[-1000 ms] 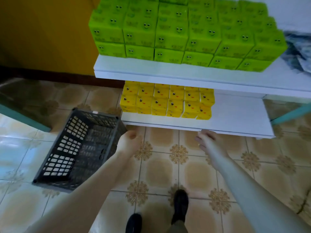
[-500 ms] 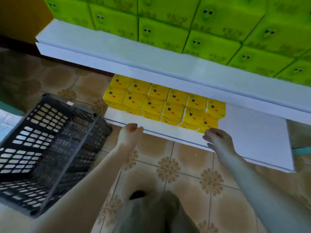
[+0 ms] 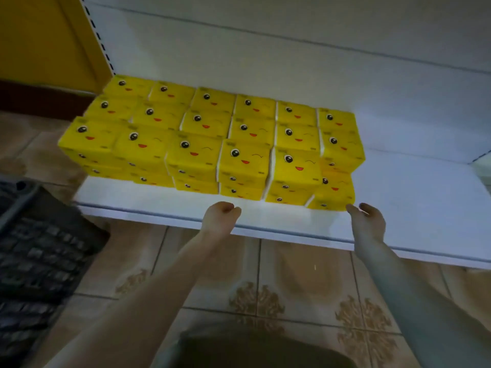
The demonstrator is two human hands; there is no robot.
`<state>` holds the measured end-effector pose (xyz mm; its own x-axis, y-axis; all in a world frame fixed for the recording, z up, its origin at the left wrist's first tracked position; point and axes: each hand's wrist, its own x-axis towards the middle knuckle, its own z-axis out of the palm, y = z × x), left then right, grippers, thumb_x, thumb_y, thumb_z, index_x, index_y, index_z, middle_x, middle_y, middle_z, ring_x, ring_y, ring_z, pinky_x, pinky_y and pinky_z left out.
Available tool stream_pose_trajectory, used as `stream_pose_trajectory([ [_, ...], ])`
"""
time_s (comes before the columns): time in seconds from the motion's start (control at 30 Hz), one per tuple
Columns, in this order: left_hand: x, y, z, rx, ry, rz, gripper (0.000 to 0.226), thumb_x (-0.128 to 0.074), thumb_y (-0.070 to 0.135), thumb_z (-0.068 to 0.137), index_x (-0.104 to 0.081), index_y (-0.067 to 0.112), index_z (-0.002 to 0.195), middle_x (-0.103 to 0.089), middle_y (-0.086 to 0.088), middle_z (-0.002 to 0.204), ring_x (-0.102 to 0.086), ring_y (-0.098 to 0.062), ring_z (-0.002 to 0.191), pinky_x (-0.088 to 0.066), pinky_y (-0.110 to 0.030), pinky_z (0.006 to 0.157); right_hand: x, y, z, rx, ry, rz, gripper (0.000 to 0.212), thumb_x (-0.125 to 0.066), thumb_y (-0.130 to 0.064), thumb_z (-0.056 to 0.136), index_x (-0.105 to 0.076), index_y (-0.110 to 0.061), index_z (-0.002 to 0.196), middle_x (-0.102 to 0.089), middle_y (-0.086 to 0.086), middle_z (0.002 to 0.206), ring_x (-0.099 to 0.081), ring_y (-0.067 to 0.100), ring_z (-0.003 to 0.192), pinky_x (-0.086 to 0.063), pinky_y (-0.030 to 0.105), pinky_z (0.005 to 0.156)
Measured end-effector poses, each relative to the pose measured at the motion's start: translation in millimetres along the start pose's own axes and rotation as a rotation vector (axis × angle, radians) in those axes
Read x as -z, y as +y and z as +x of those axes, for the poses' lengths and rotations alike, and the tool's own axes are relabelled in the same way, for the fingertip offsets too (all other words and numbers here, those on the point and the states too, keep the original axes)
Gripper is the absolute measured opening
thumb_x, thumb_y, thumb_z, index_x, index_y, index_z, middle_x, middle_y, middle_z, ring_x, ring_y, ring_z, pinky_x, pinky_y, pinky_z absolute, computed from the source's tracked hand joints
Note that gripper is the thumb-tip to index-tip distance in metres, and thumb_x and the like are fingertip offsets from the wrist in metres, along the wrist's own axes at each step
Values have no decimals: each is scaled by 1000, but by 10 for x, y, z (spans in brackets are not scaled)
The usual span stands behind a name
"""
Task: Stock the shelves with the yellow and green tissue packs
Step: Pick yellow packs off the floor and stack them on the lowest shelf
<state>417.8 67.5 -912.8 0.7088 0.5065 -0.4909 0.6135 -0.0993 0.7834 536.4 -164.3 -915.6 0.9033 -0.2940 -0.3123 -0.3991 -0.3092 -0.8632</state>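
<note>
Stacked at left of white shelf [image 3: 414, 208]: yellow tissue packs [image 3: 212, 139]. At shelf front, apart: left hand [image 3: 221, 217], empty fist; right hand [image 3: 369, 224], loosely curled, empty, by front right pack [image 3: 333, 192].

Left hand [image 3: 221, 217]: reaches forward on a bare, nearly straight forearm and sits above the front edge of the lower shelf [image 3: 148, 200], about midway along it, with the fingers curled into the palm and empty. Right hand [image 3: 368, 223]: held above the same front edge, well to the right of the left hand, palm turned inward, fingers loosely bent and parted, thumb tip pointing toward the back of the shelf, gripping nothing. Both forearms run up from the lower frame and converge slightly toward the shelf.
</note>
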Motion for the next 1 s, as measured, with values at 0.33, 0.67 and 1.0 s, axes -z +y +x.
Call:
stream_pose_trajectory([
  [0.33, -709, 14, 480, -206, -96, -46, 21, -47, 13, 93, -57, 9, 112, -54, -12, 108, -50, -27, 102, -42, -39, 94, -195, 320, 678, -73, -92, 115, 40, -42, -15, 95, -42, -2, 134, -42, 28, 138, -43, 41, 127, -35, 49, 107],
  [0.67, -690, 58, 391, -198, -123, 4, 38, -47, 18, 96, -49, 4, 131, -52, -15, 131, -48, -29, 122, -39, -41, 104, -233, 380, 575, -13, -51, 36, 49, -46, -18, 94, -36, -8, 141, -43, 17, 141, -44, 37, 124, -38, 42, 96],
  [1.0, 601, -350, 293, -249, 250, 59, 29, -52, 15, 92, -61, 0, 116, -65, -18, 113, -58, -33, 106, -44, -33, 82, -1089, 74, -600, 248, -340, 45, 15, -54, -5, 90, -59, -7, 103, -59, 13, 98, -59, 34, 99, -48, 51, 93],
])
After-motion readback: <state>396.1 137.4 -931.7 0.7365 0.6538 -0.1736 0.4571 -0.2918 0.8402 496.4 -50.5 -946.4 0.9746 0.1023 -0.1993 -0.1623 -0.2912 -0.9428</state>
